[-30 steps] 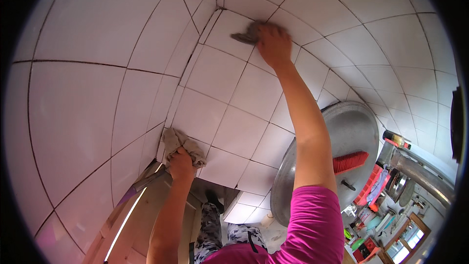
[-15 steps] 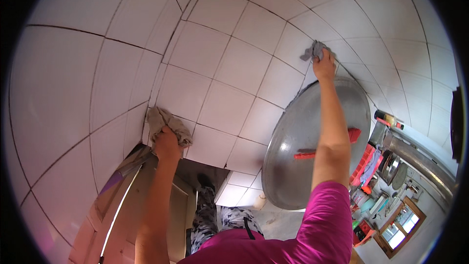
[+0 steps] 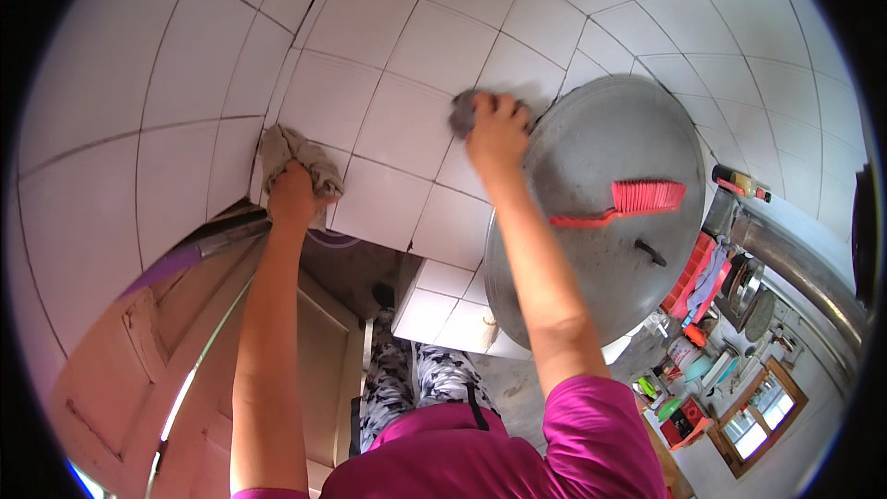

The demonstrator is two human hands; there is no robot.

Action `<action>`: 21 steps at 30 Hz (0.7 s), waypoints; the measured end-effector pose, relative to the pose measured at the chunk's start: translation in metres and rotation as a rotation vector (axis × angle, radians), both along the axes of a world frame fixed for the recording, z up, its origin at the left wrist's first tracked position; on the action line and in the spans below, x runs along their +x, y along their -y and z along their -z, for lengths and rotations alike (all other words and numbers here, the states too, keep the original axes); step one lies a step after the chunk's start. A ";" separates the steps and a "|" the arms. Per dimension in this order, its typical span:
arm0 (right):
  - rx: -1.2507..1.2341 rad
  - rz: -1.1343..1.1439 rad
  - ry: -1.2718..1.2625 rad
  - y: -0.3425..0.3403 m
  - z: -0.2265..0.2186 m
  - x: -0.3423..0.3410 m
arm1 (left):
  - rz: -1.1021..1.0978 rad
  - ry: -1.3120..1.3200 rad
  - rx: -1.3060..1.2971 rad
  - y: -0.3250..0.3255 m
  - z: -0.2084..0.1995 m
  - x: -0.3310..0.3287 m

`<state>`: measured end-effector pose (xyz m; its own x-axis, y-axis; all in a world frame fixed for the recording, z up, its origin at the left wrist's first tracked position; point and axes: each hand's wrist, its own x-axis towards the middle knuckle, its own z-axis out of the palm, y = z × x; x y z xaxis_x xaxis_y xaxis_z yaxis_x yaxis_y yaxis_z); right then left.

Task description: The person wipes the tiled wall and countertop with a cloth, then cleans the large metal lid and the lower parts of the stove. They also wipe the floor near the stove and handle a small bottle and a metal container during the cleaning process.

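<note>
My left hand is closed on a crumpled beige cloth, which lies at the left edge of the white tiled surface, by the tiled wall. Over the middle of the tiles, just left of a big round metal lid, my right hand presses a grey cloth; its fingers are bent over the cloth and slightly blurred. A red brush with red bristles rests on the lid, above a small dark handle.
A bottle stands beyond the lid's right side, near a thick metal pipe. Shelves of kitchenware and a wooden-framed window are at the lower right. A wooden door stands at the lower left, below the tile edge.
My right hand has swept the grey cloth left and nearer, from the far corner behind the lid to the middle tiles. The brush is now fully uncovered. My left hand stays on its cloth.
</note>
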<state>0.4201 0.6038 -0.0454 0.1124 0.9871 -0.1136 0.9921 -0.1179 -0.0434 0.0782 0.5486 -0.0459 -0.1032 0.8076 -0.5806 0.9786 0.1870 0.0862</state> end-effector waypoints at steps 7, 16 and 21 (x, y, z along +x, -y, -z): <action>-0.257 -0.339 -0.363 0.235 -0.018 -0.073 | -0.141 0.222 0.110 0.007 0.009 -0.017; 0.088 -0.288 -0.468 0.087 -0.066 -0.023 | -0.511 0.563 0.736 0.100 -0.032 0.028; -0.108 -0.048 -0.270 0.016 -0.021 -0.024 | -0.685 0.705 0.509 0.241 0.011 0.029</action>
<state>0.3959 0.5877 -0.0244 0.0171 0.9712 -0.2378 0.9510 -0.0892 -0.2959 0.1074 0.3073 -0.0568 -0.3966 0.8670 -0.3018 0.3830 0.4550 0.8039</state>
